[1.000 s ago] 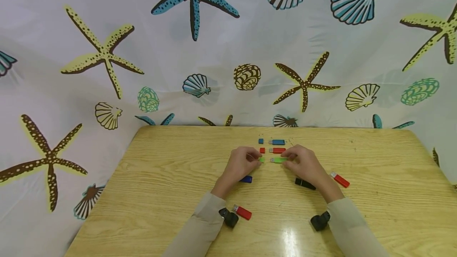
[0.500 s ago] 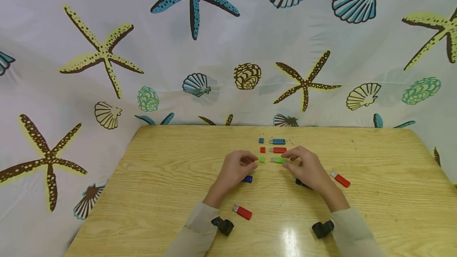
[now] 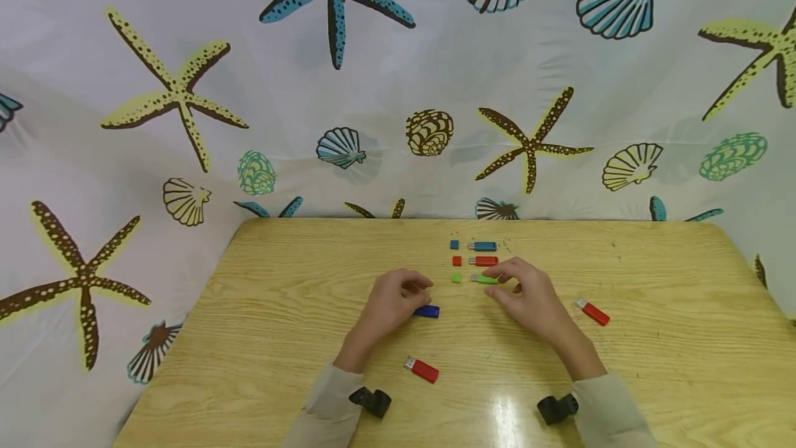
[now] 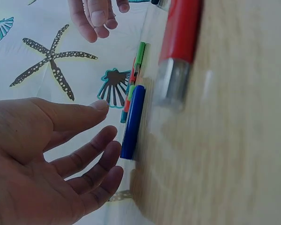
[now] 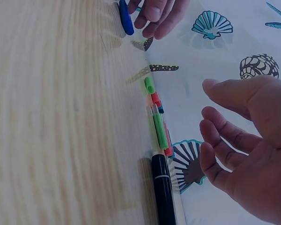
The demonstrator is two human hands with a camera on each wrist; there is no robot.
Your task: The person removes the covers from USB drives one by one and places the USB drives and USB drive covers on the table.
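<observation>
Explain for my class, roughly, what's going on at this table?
Someone is working over a table of USB sticks. The left hand, empty, is near the dark blue stick; the right hand, also empty, is by the green stick. Toward the far edge, the green cap, red cap and blue cap lie left of the green stick, far red stick and blue stick respectively, none fitted on. A black stick, a near red stick and a rightmost red stick lie closer to the person.
</observation>
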